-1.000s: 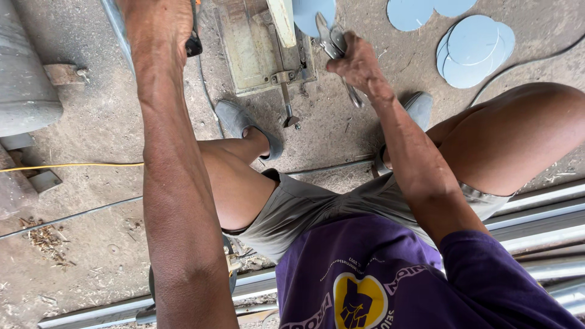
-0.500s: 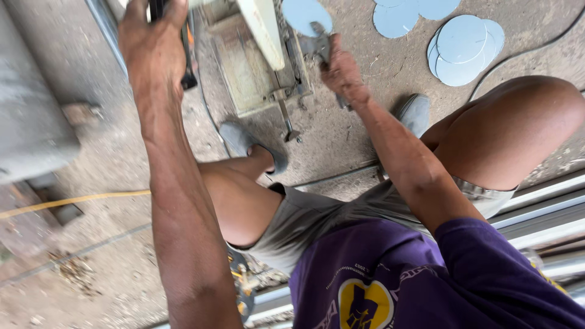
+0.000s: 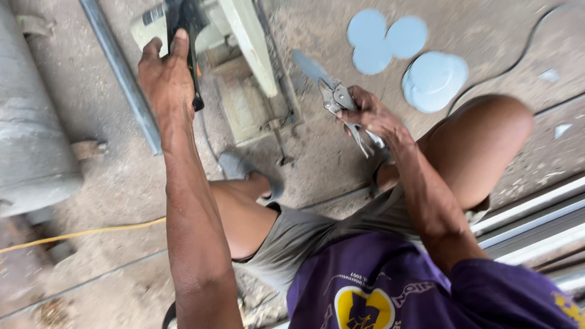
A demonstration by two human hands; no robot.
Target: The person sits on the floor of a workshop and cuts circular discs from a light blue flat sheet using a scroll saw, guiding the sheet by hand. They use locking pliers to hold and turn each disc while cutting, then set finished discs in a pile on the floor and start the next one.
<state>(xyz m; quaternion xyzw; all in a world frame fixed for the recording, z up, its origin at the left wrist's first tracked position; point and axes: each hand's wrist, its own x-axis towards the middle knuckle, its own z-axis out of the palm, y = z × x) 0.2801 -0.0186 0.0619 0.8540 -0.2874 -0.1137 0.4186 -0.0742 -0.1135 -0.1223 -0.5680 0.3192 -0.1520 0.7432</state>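
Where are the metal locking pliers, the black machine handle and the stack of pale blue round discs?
Metal locking pliers (image 3: 339, 97), head view, on the jaw body.
Black machine handle (image 3: 192, 67), head view, mid-grip.
Stack of pale blue round discs (image 3: 434, 79), head view, top disc's centre.

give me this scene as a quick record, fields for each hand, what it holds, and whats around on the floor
left hand: left hand grips the black handle of a pale green machine
right hand: right hand holds locking pliers clamping a small metal piece
floor items: pale blue metal discs lie on the concrete floor; yellow cable at left; grey pipe beside the machine
posture: person crouching, knees bent, grey shoe under the left arm
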